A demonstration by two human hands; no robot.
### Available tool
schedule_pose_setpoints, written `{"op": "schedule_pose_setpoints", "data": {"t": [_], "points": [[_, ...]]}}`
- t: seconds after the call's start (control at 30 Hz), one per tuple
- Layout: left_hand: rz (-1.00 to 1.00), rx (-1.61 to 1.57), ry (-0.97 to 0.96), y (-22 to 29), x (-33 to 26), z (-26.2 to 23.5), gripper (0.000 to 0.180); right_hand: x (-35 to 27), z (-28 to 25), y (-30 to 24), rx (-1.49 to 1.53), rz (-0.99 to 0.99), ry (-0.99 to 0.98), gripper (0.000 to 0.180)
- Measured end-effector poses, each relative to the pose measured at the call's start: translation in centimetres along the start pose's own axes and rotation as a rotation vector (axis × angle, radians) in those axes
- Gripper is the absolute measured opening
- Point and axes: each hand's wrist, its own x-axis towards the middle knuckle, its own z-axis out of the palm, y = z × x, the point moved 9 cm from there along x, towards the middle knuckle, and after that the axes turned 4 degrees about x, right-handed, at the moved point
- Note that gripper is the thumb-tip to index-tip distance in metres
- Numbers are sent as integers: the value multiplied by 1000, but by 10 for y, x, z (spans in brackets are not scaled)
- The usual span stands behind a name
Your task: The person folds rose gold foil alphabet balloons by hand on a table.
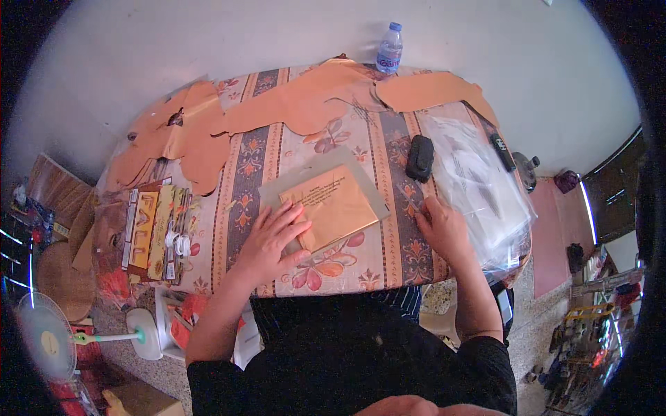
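A flat orange-tan folded piece [336,208] lies in a clear plastic bag [378,201] with small dark print on it, near the middle of the table. My left hand [277,236] rests flat on the left side of this bag, fingers stretched and apart. To the right of the bag, my right hand [444,225] rests on the tablecloth with its fingers curled in; nothing shows in them. Just beyond it sits a black oblong object [420,159]. A stack of clear plastic bags [479,187] lies right beside my right hand.
Large orange-tan cut sheets [284,104] spread along the far edge, near a water bottle [390,48]. Printed packs [149,229] and a coiled white cord [180,244] lie left. A black remote-like object [503,152] rests on the bags. A fan [48,340] stands lower left.
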Motion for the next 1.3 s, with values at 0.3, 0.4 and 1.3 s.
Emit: {"op": "schedule_pose_setpoints", "data": {"t": [0.3,0.4,1.3], "points": [[-1,-18,7,2,2,-2,56,0,2,3,-24,23,-15,19],[-4,-9,8,3,1,-4,56,0,2,3,-25,26,-15,19],[2,-7,16,3,1,-5,55,2,6,10,-42,21,4,16]]}}
